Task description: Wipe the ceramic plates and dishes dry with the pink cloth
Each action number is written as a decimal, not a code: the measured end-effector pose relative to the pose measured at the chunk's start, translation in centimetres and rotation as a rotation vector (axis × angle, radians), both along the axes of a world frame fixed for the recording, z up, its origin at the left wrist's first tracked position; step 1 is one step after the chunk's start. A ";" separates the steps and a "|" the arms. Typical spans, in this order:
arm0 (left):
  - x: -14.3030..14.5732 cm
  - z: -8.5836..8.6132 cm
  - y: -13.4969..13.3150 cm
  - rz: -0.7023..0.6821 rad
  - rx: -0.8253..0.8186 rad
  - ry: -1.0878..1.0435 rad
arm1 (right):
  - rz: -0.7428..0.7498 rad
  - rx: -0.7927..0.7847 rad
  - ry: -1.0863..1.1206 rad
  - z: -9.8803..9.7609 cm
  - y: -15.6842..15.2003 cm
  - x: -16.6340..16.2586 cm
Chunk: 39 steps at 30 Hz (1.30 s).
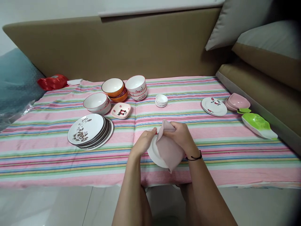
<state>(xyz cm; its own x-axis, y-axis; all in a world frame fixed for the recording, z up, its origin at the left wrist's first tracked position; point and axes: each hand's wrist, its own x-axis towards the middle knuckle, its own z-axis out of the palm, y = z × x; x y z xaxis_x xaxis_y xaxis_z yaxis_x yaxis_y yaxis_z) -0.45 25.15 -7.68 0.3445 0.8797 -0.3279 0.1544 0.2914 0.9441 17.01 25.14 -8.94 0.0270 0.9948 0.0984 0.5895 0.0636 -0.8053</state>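
A white plate with a bit of red pattern is held up over the near edge of the striped cloth. My left hand grips its left rim, thumb on top. My right hand is closed on a mauve wiping cloth, which lies against the plate's face and covers much of it. A dark cord bracelet circles the right wrist. Beyond my hands stands a small stack of little white bowls.
On the striped cloth stand stacked plates, bowls, a small dish, flowered plates, pink bowls and a green dish. A sofa back rises behind; cushions lie right.
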 end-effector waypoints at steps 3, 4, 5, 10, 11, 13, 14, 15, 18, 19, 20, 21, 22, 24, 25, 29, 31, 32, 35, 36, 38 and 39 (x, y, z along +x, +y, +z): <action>0.0 -0.4 0.1 0.052 0.007 -0.013 | -0.008 0.019 -0.001 -0.1 0.1 -0.2; -0.1 -0.5 0.1 0.083 0.018 -0.017 | -0.009 0.026 0.011 -0.1 0.1 -0.3; -0.1 -0.6 0.1 0.118 0.030 -0.018 | -0.009 0.033 0.027 -0.1 0.1 -0.3; -0.1 -0.7 0.1 0.273 0.077 -0.009 | 0.016 0.020 0.146 0.2 0.0 0.0; -0.1 -0.7 0.1 0.300 0.081 -0.014 | 0.021 0.009 0.173 0.3 0.0 0.1; 0.0 -0.7 0.1 0.363 0.084 -0.032 | 0.025 -0.015 0.218 0.5 0.0 0.3; 0.0 -0.6 0.1 0.402 0.084 -0.042 | 0.028 -0.029 0.241 0.6 0.0 0.3; 0.0 -0.6 0.1 0.446 0.087 -0.052 | 0.035 -0.043 0.267 0.7 0.0 0.4; 0.1 -0.7 0.2 0.577 0.102 -0.086 | 0.057 -0.077 0.352 0.9 -0.1 0.4; 0.2 -0.8 0.3 0.615 0.110 -0.101 | 0.060 -0.084 0.373 0.9 -0.2 0.4; 0.2 -0.9 0.3 0.648 0.121 -0.119 | 0.061 -0.090 0.386 0.9 -0.2 0.3; 0.3 -0.9 0.4 0.678 0.133 -0.135 | 0.063 -0.096 0.391 0.8 -0.3 0.2; 0.3 -1.0 0.4 0.710 0.149 -0.149 | 0.069 -0.101 0.393 0.8 -0.4 0.0; 0.4 -1.0 0.6 0.769 0.185 -0.156 | 0.086 -0.102 0.381 0.5 -0.5 -0.4; 0.4 -1.0 0.6 0.790 0.200 -0.150 | 0.093 -0.098 0.367 0.4 -0.5 -0.7; 0.1 -0.8 0.7 0.780 0.226 -0.097 | 0.083 -0.067 0.295 0.1 -0.4 -1.4; 0.0 -0.6 0.7 0.739 0.228 -0.080 | 0.056 -0.047 0.260 0.1 -0.4 -1.4; 0.0 -0.6 0.7 0.714 0.227 -0.077 | 0.039 -0.038 0.235 0.2 -0.3 -1.3; 0.0 -0.4 0.6 0.617 0.241 -0.072 | -0.021 -0.013 0.116 0.3 -0.3 -0.7; 0.1 -0.3 0.6 0.588 0.255 -0.063 | -0.034 -0.006 0.071 0.3 -0.3 -0.5; 0.2 -0.2 0.5 0.545 0.278 -0.052 | -0.046 0.011 0.001 0.3 -0.4 -0.2; 0.2 -0.1 0.5 0.524 0.279 -0.052 | -0.054 0.021 -0.019 0.3 -0.4 -0.1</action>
